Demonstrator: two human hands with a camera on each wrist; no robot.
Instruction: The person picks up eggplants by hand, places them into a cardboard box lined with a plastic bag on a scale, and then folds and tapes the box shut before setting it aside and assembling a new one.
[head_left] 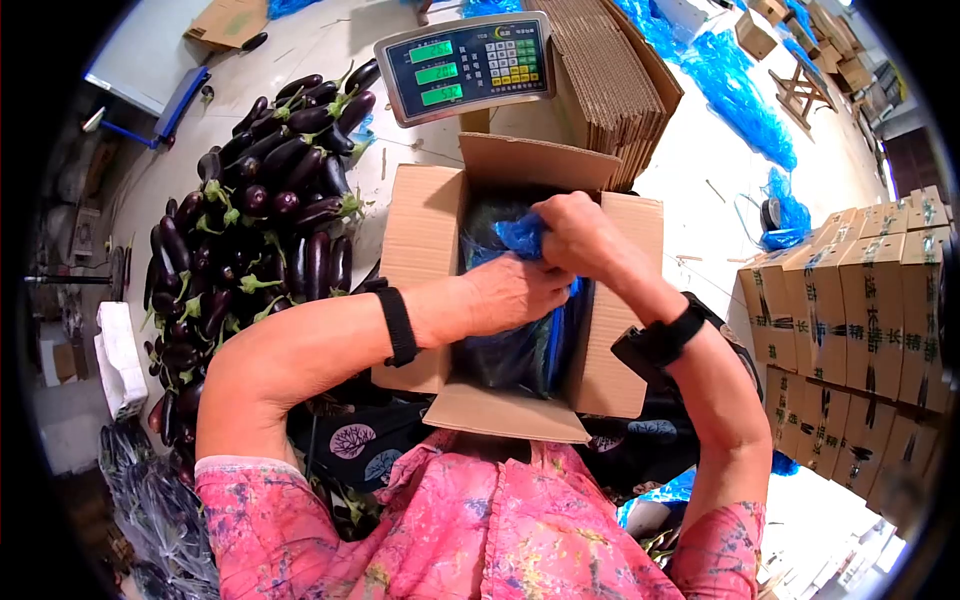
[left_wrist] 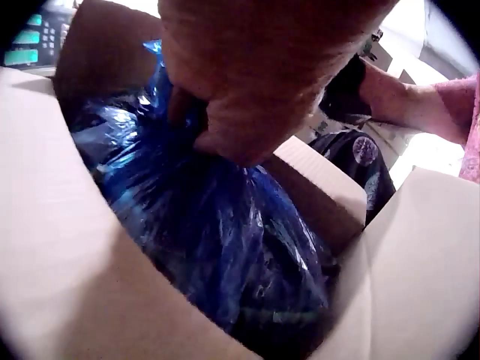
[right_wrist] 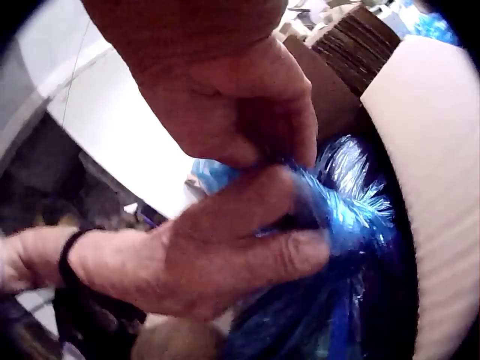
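Note:
A blue plastic bag (head_left: 510, 350) fills the open cardboard box (head_left: 418, 225) in front of me; dark contents show faintly through it. My left hand (head_left: 515, 293) grips the bag's gathered neck over the box opening. Just beyond it, my right hand (head_left: 582, 232) pinches the twisted blue end. In the right wrist view, the left hand (right_wrist: 232, 251) has thumb and fingers round the bunched plastic, with the right hand (right_wrist: 225, 105) curled close above. From the left wrist, the bag (left_wrist: 202, 210) spreads in folds below the hand, inside the box walls.
Loose eggplants (head_left: 275, 190) lie in a big heap to the left. A scale display (head_left: 465, 68) stands behind the box, beside a stack of flattened cartons (head_left: 610, 75). Printed boxes (head_left: 850, 290) are piled at the right. Blue plastic (head_left: 740, 95) lies on the floor.

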